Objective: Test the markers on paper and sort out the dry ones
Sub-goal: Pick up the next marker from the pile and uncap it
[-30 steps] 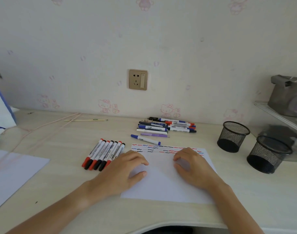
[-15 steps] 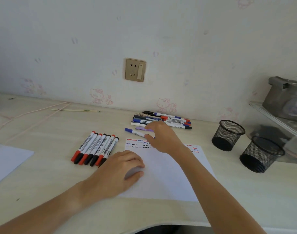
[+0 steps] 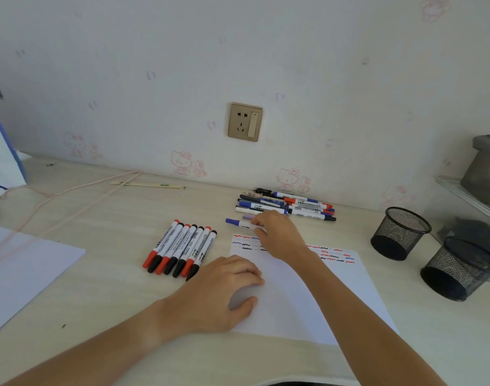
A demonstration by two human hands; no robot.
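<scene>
Far left of the grip: spare sheet (image 3: pixel 24 263), flat on the table (image 3: pixel 104 218), well apart from the work.

Left of the grip: row of seven markers (image 3: pixel 179 250), red and black caps toward the person, barrels touching side by side.

Left hand (image 3: pixel 216 293): palm down, fingers loosely curled, resting on the near left corner of the test paper (image 3: pixel 308 296) and pinning it; it grasps nothing.

Test paper: short red, blue and black squiggles in rows along its far edge, partly hidden under the reaching wrist.

Right hand (image 3: pixel 277 235): forearm stretched across the sheet, wrist low, knuckles up. Fingertips close down on the blue-capped marker (image 3: pixel 239 222), which lies crosswise just beyond the paper's far edge, cap pointing left. Whether the grip is fully pinched or only touching cannot be told.

Handling, by judgement: light, stiff plastic barrel, smooth and apt to roll; best taken mid-barrel between thumb and two fingers, leaving the cap free for pulling.

Just beyond the grip: loose pile of mixed pens and markers (image 3: pixel 285 206), near the wall.

Right of the grip: two black mesh cups (image 3: pixel 399 232), well apart.
</scene>
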